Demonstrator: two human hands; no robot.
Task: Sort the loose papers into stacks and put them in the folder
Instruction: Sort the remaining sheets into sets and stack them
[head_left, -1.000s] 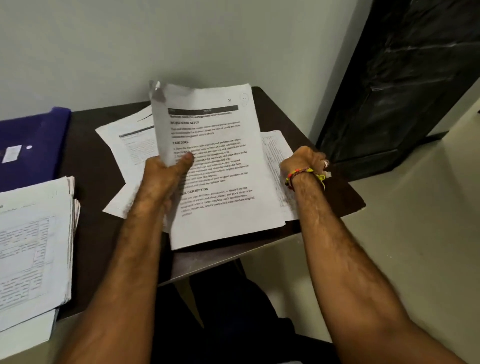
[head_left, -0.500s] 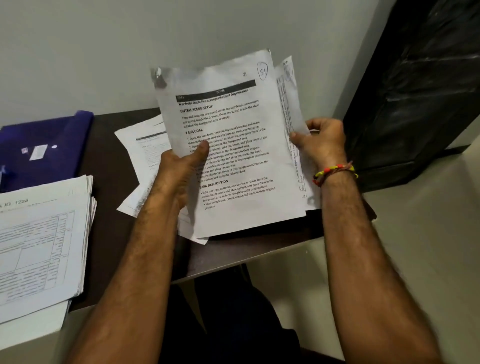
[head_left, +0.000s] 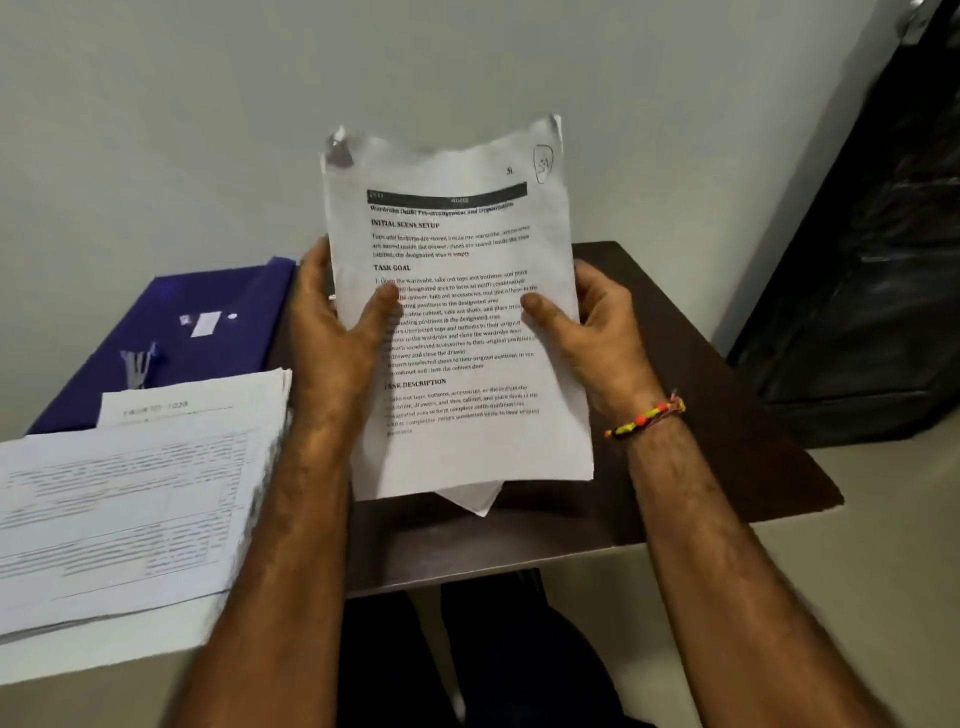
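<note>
A: What is being held?

B: A thin sheaf of white printed paper sheets (head_left: 457, 332), upright above the dark brown wooden table (head_left: 727, 415). The left hand (head_left: 332, 332) grips its left edge and the right hand (head_left: 587, 327) its right edge, each with the thumb pressed on the front page and the fingers curled behind.

A: How will it handle?

B: Light and floppy, I'd judge. The top corners already curl, and a corner of a back sheet pokes out crooked at the bottom. Loose sheets slide on each other, so pinching both long edges at mid-height seems right; tapping the bottom edge on the table would probably square them.

A: And where does it go?

B: The thick white stack of printed forms (head_left: 130, 504) lies near left, with the flat dark blue plastic folder (head_left: 208, 317) behind it, far left.
</note>
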